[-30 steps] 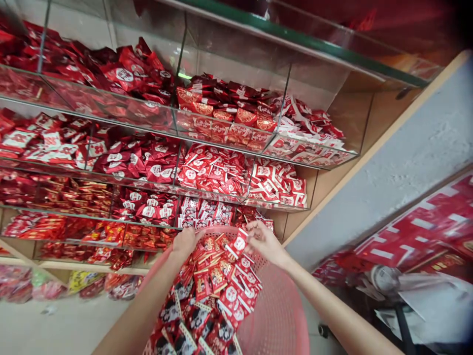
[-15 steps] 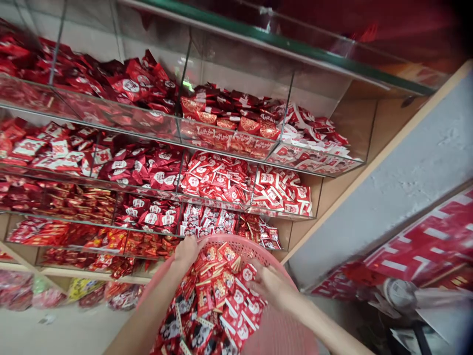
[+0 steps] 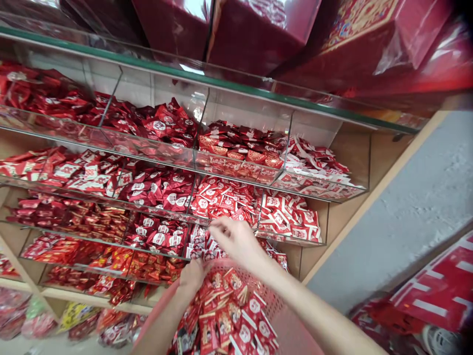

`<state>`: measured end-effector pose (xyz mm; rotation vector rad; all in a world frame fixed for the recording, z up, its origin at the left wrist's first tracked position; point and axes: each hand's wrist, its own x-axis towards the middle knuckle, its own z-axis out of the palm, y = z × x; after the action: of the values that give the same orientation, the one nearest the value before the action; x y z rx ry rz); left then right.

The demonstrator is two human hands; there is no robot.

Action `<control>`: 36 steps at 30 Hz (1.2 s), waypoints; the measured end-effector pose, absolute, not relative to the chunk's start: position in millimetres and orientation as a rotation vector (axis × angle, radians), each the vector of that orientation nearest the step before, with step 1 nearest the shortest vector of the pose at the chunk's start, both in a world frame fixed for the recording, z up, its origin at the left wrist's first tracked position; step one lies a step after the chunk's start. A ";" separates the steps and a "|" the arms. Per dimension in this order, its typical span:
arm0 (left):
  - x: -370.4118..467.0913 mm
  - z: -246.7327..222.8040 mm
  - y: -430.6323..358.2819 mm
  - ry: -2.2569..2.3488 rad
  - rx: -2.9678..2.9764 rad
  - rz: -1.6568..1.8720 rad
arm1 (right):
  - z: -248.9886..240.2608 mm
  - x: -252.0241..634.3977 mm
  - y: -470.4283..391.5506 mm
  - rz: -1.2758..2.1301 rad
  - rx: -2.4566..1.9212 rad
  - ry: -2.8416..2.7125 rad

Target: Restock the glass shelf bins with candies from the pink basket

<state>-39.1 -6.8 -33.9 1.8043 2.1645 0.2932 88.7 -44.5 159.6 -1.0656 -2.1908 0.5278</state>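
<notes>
A pink plastic basket (image 3: 275, 301) full of small red packets (image 3: 225, 320) is at the bottom centre. My left hand (image 3: 192, 274) is wrapped round the basket's far rim. Above that rim, my right hand (image 3: 233, 239) reaches toward the shelf bins, its fingers curled; whether it holds anything is hidden. Just beyond the fingers lie red and white packets (image 3: 201, 241) in a low bin, and above them another bin of red packets with round white labels (image 3: 221, 197).
Tiered clear-walled bins of red packets (image 3: 158, 123) fill the wooden shelving. Dark red boxes (image 3: 258, 34) stand on the glass shelf above. A grey wall (image 3: 399, 197) is at right, and bagged goods (image 3: 79, 315) sit at lower left.
My right hand has left the packets in the basket and moved up and left toward the bins. The view has tilted upward, showing more boxes on top. My left hand stays on the rim.
</notes>
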 end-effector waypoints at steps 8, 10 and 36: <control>-39.9 -30.1 -9.7 2.191 1.894 0.172 | 164.7 75.2 67.0 0.892 -1.419 -1.640; -40.1 -30.5 -8.9 2.173 1.887 0.163 | 162.4 66.7 70.2 0.939 -1.427 -1.613; -41.0 -34.1 -2.4 2.218 1.961 0.098 | 110.2 176.3 -23.0 1.132 -1.143 -1.641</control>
<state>-41.0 -2.4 -34.1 1.9612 2.2179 0.0977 176.3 -23.0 110.2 -1.1431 -1.6408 1.1323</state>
